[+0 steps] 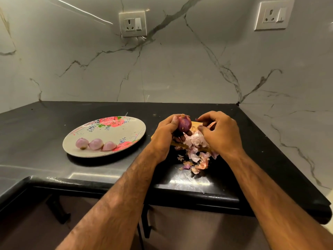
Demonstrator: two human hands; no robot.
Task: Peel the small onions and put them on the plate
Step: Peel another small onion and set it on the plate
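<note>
One small onion (pixel 184 124), skin on, stands tip-up in curled left grip (pixel 167 131) above peel pile (pixel 195 156); right grip (pixel 219 131) just right of it, fingers curled, contents unclear. Plate (pixel 115 135) lies left, nearer left grip.

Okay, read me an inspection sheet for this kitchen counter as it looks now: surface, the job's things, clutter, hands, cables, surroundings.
Surface: glossy black stone counter, with light glare near the front edge.
Job's things: oval cream floral-print plate holding three peeled pale-pink small onions in a row; one unpeeled purple onion held above the peels.
Clutter: heap of pink-white onion peels on the counter; a tan flat piece under it is mostly hidden.
Hands: left hand grips the unpeeled purple onion; right hand pinches a scrap of peel.
Cables: nothing seen.
Surroundings: white grey-veined marble wall with two white switched sockets.
</note>
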